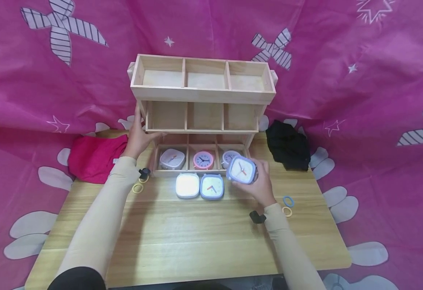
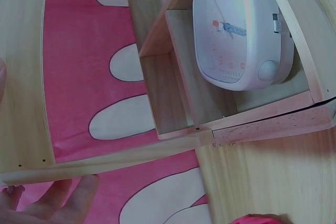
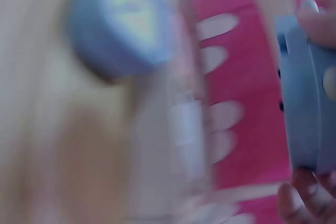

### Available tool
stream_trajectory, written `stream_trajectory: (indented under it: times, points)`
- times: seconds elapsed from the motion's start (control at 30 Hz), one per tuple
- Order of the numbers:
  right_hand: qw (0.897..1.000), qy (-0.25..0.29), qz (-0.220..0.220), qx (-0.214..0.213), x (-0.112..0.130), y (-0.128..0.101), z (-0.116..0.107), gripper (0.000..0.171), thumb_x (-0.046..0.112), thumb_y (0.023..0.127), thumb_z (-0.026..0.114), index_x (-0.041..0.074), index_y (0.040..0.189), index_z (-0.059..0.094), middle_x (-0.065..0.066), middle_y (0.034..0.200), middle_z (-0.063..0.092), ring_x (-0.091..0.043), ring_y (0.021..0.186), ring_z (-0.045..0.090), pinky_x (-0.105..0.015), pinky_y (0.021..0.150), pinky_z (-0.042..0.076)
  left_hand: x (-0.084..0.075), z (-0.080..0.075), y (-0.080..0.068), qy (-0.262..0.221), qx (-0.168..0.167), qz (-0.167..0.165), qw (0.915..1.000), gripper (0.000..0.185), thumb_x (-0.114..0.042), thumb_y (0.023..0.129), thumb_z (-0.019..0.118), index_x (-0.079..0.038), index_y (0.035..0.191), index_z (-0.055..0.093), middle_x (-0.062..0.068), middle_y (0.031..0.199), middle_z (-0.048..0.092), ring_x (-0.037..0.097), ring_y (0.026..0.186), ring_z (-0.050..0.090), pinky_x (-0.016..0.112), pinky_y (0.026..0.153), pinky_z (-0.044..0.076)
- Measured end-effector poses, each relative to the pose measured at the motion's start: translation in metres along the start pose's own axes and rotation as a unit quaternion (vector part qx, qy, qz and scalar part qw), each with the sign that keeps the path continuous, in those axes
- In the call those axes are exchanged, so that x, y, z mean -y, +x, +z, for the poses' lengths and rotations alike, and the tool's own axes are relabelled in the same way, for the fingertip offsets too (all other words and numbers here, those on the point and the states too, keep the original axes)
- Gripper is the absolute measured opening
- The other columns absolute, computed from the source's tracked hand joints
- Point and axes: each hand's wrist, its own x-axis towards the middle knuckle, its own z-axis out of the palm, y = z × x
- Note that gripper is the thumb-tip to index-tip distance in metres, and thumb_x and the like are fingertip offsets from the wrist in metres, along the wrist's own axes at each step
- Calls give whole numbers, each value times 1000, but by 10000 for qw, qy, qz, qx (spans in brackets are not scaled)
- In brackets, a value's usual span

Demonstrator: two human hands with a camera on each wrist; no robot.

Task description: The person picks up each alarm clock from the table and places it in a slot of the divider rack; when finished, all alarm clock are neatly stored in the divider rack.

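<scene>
My right hand (image 1: 263, 188) grips a blue square alarm clock (image 1: 242, 169), its white dial facing up, just above the front right of a tiered wooden rack (image 1: 202, 96). My left hand (image 1: 138, 140) holds the rack's left side; in the left wrist view its fingertips (image 2: 84, 192) touch the outer edge of the wood. Within the lowest tier sit a white alarm clock (image 1: 172, 158), a pink round one (image 1: 203, 160) and a pale round one (image 1: 229, 158), partly hidden by the held clock. A white clock (image 1: 187, 185) and another blue clock (image 1: 212, 187) lie before the rack.
A red cloth (image 1: 96, 157) lies left of the rack, and a black cloth (image 1: 288, 145) lies right. Yellow rings (image 1: 137, 188) are near the left wrist. A blue ring (image 1: 288, 201) and a yellow ring (image 1: 286, 212) lie at the right. The two upper tiers have three compartments each.
</scene>
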Motion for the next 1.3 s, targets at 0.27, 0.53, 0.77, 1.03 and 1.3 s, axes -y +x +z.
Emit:
stream_trajectory:
  times: [0.27, 0.53, 0.77, 1.03, 1.3]
  points:
    - [9913, -221, -584, -1157, 59, 81, -1, 100, 29, 67, 102, 9, 151, 50, -17, 146, 39, -30, 135, 51, -50, 117, 50, -3, -1, -1, 7, -18, -4, 10000, 138, -4, 79, 94, -33, 173, -3, 16, 177, 21, 49, 152, 41, 63, 122, 44]
    - [9860, -595, 140, -1552, 78, 136, 17, 100, 39, 68, 100, 10, 150, 51, -15, 149, 41, -29, 139, 49, -44, 115, 52, -1, 0, -3, -23, 53, -136, 9999, 139, -4, 80, 93, -33, 173, -6, 18, 177, 20, 50, 153, 39, 64, 121, 44]
    - [9772, -1222, 499, -1661, 85, 158, 28, 100, 50, 71, 96, 11, 151, 51, -18, 149, 44, -34, 139, 48, -52, 109, 56, 0, -1, 0, 54, 36, -72, 10000, 138, -6, 80, 93, -34, 173, -5, 17, 178, 19, 45, 157, 35, 61, 126, 40]
    - [9670, -1956, 536, -1544, 84, 165, 36, 100, 51, 77, 92, 7, 155, 47, -23, 153, 46, -39, 140, 52, -56, 109, 55, 1, -1, 1, 157, 9, -75, 9998, 137, -7, 81, 94, -36, 172, -5, 13, 179, 19, 40, 160, 32, 58, 128, 38]
    - [9671, -2244, 543, -1072, 88, 158, 37, 89, 42, 84, 88, 7, 155, 48, -26, 152, 47, -42, 144, 45, -55, 119, 47, 1, -1, 0, -103, 81, -124, 9998, 137, -6, 81, 93, -42, 171, -4, 13, 179, 16, 51, 154, 37, 66, 121, 43]
